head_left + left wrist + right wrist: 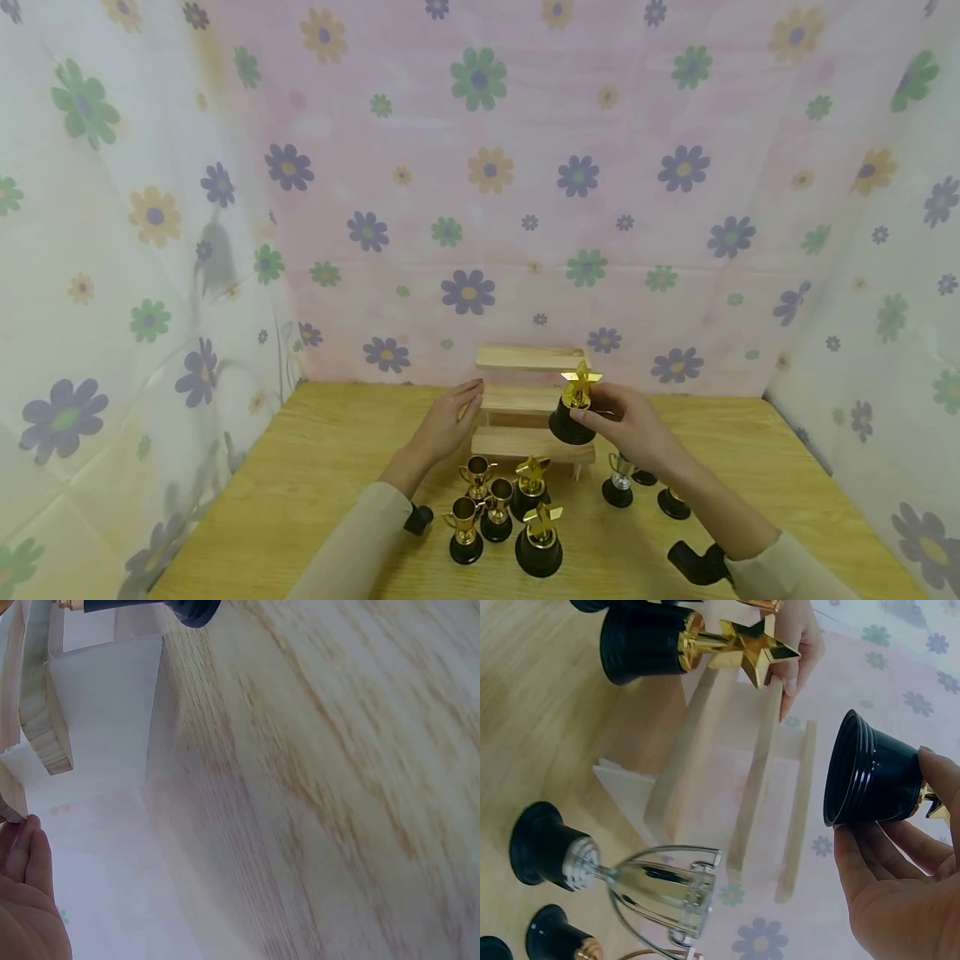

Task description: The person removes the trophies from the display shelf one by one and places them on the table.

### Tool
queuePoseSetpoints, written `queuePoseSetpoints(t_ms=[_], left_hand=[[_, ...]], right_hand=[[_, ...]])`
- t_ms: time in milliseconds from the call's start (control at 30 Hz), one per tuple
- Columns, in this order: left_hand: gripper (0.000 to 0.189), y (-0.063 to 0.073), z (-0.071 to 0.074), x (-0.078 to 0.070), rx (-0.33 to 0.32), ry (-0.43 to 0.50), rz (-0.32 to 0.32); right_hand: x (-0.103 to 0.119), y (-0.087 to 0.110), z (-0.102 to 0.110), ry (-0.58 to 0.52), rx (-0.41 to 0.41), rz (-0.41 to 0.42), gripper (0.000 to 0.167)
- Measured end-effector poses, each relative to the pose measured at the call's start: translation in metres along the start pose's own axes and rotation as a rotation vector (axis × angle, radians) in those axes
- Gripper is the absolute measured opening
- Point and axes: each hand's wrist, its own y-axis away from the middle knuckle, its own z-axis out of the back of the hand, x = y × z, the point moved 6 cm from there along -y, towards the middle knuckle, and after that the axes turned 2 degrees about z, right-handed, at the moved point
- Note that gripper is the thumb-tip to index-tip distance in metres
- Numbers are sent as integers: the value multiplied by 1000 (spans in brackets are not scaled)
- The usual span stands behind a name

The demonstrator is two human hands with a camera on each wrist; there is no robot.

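My right hand (pixel 633 423) holds a gold star trophy (pixel 567 427) by its black base, raised in front of a small three-step wooden stand (pixel 517 398). In the right wrist view, thumb and fingers pinch the black base from either side, and the trophy lies sideways in that picture. My left hand (pixel 447 421) is at the stand's left end. Its fairly straight fingers (pixel 39 859) touch a step's edge in the left wrist view. On the table before the stand are two more star trophies (pixel 538 554) and several gold cup trophies (pixel 465 533).
Right of the stand, under my right forearm, are a silver cup trophy (pixel 618 483) and partly hidden trophies, one with a gold part (pixel 674 502). The wooden table (pixel 337 433) is bounded by flower-patterned cloth (pixel 390 292) at the back and both sides.
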Motion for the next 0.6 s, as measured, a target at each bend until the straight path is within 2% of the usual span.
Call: queuePoseSetpoints(t_ms=[200, 367, 600], left_hand=[[43, -1, 0, 1, 3, -7, -11], [44, -1, -1, 1, 7, 1, -9], [43, -2, 1, -1, 2, 9, -17]], right_hand=[[-3, 9, -6, -17, 26, 27, 41], [-8, 18, -8, -32, 38, -29, 45], [-13, 32, -12, -24, 60, -54, 48]])
